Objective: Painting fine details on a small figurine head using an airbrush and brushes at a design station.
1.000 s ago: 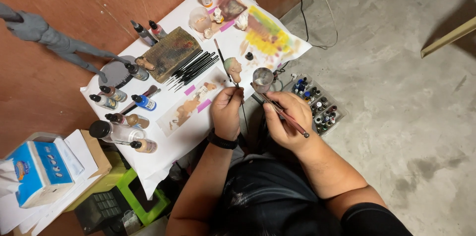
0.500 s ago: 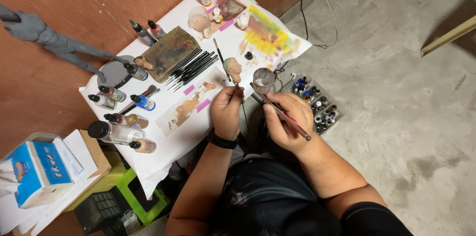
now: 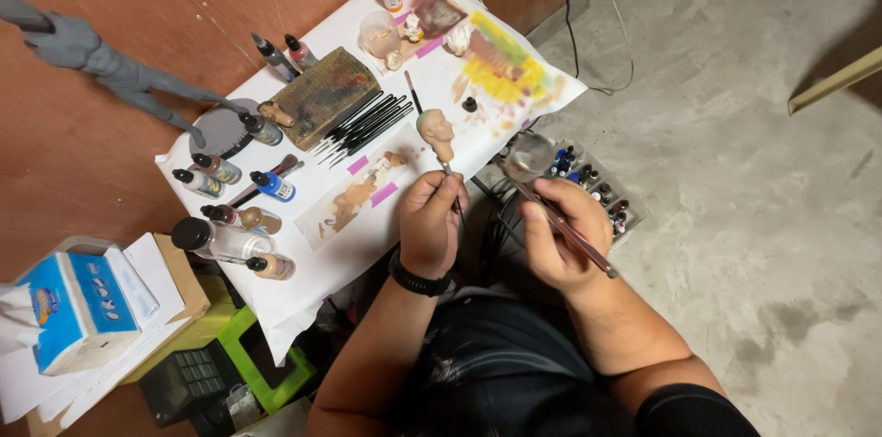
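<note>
I see a grey figurine [image 3: 110,69] upper left and black brushes [image 3: 367,124] on white paper [image 3: 303,281]. I note a blue tissue box [image 3: 78,308] lower left.

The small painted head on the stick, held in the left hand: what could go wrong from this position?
1. The miniature head sits on a thin stick gripped only at its lower end by the left hand, so it might wobble.
2. The right hand holds an airbrush close by; spray may drift onto the white paper.
3. Small paint bottles stand crowded nearby and could tip.
</note>
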